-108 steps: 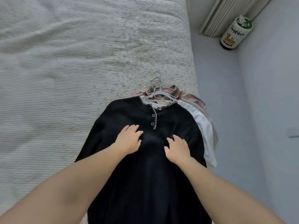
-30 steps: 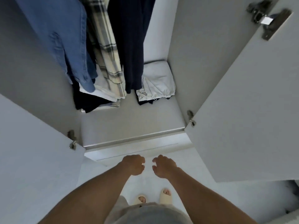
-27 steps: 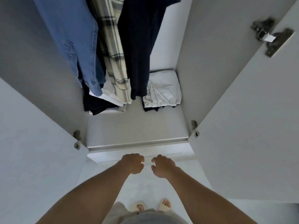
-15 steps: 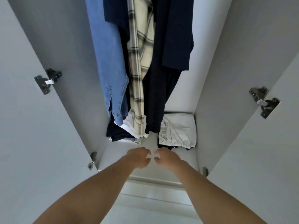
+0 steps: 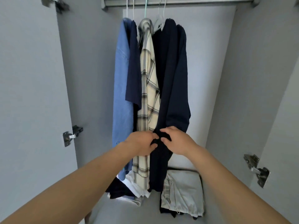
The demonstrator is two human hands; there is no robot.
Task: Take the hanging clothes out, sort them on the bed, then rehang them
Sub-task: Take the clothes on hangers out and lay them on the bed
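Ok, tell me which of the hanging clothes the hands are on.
The long dark navy garment at the right end; left hand and right hand pinch its front edge. The plaid shirt and blue shirt hang untouched.

The grey metal hanging rail (image 5: 178,0) is cut off by the top edge, hiding the hanger hooks. Far below the rail, the left hand (image 5: 140,145) and right hand (image 5: 177,141) cover part of the long dark navy garment (image 5: 171,78), fingertips buried in its cloth.

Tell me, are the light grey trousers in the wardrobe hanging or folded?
Folded. The light grey trousers lie in a flat stack on the wardrobe floor, below the hanging dark navy garment, not on any hanger.
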